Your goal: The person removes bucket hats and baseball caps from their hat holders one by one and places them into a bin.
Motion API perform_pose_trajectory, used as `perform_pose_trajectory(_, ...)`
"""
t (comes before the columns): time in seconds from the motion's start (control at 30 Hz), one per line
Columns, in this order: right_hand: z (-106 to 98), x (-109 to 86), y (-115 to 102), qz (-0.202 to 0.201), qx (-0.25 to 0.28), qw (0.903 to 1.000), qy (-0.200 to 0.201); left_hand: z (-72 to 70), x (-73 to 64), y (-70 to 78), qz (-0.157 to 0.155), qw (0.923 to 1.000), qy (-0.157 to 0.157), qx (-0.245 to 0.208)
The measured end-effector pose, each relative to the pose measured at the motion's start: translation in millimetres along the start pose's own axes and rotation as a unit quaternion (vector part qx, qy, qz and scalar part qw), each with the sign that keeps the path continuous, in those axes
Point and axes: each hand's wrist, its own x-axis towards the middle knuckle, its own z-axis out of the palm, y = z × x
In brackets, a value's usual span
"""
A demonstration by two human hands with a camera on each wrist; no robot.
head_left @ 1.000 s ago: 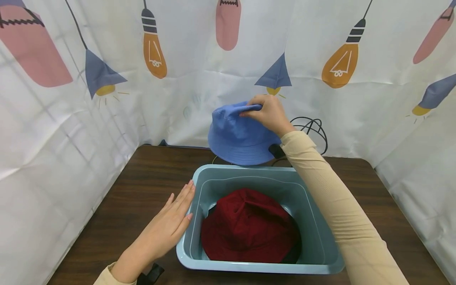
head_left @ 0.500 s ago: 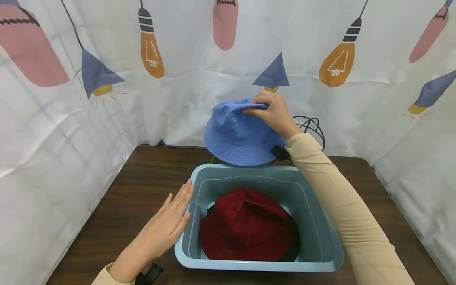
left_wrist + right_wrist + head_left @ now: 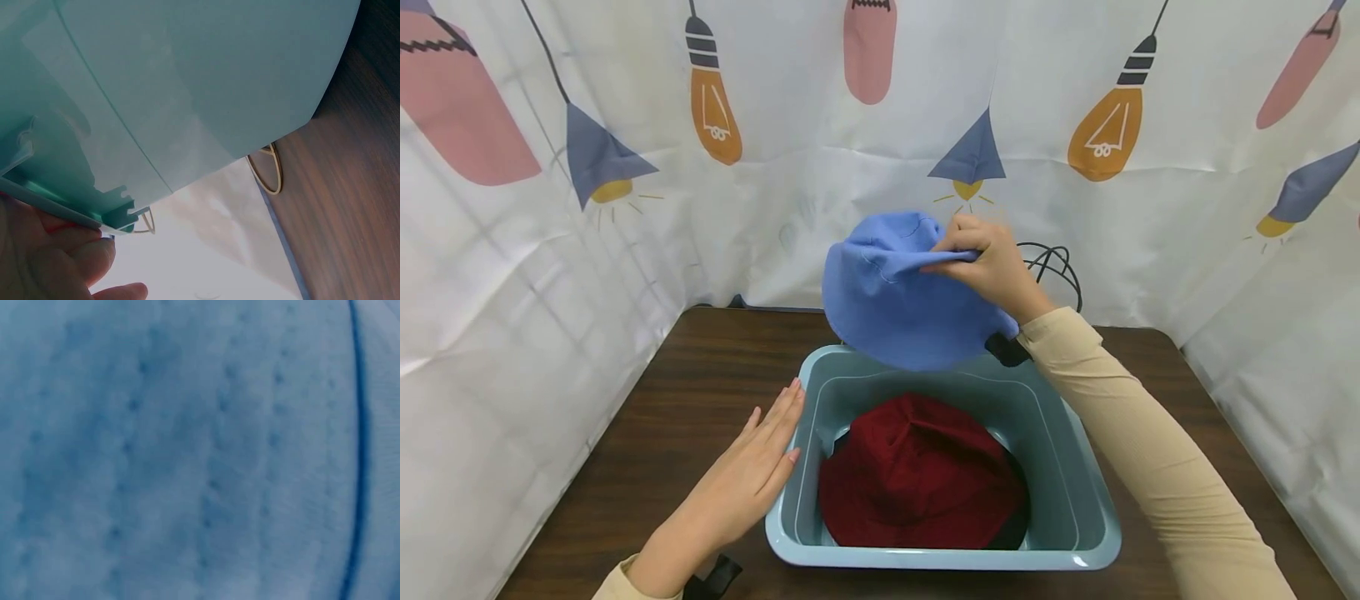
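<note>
My right hand (image 3: 988,262) pinches the crown of a blue bucket hat (image 3: 910,292) and holds it up over the far rim of a light-blue plastic tub (image 3: 943,559). Stitched blue brim cloth (image 3: 187,450) fills the right wrist view. Inside the tub lies a dark red bucket hat (image 3: 917,475), crown up, with something dark green (image 3: 1017,525) showing from under it. My left hand (image 3: 737,467) rests its straight fingers against the tub's left rim. In the left wrist view, those fingers (image 3: 94,256) touch the rim from outside, beside the tub's wall (image 3: 206,81).
The tub stands on a dark wooden table (image 3: 715,375). Black cable loops (image 3: 1056,265) sit at the back behind the right wrist. A white curtain (image 3: 775,225) printed with lamps and bulbs encloses the back and sides.
The blue hat has come forward and tilted, so its brim now overlaps the tub's far rim. My right hand moved with it, lower and slightly right. My left hand stays at the rim.
</note>
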Motion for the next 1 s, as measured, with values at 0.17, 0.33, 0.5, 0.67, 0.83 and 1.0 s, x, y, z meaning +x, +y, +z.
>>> perform_pose_trajectory(0.17, 0.1, -20.6, -5.3, -0.029, 0.004, 0.999, -0.032, -1.2, 0.8, 0.1, -0.006, 0.9999, -0.01, -0.006)
perform_pose_trajectory(0.33, -0.9, -38.3, -11.5, -0.062, 0.001, 0.9953, -0.074, -2.7, 1.3, -0.2, -0.01, 0.9998, -0.017, -0.009)
perform_pose_trajectory(0.5, -3.2, -55.3, -21.3, -0.089, 0.011, 0.9881, -0.125, -3.2, 1.8, -0.9, -0.009, 0.9998, -0.018, -0.005)
perform_pose_trajectory(0.67, -8.0, -74.6, -34.5, -0.106, 0.005, 0.978, -0.18, -2.2, 2.5, -0.6, -0.009, 0.9997, -0.022, -0.004)
perform_pose_trajectory(0.83, -6.9, -94.2, -49.8, -0.133, -0.062, 0.9617, -0.231, -5.0, 4.8, -1.8, 0.001, 0.9998, -0.008, 0.019)
perform_pose_trajectory(1.0, -3.7, -109.2, -62.5, -0.144, -0.125, 0.9434, -0.272, -26.1, 17.7, 4.7, 0.021, 0.9993, 0.009, 0.029)
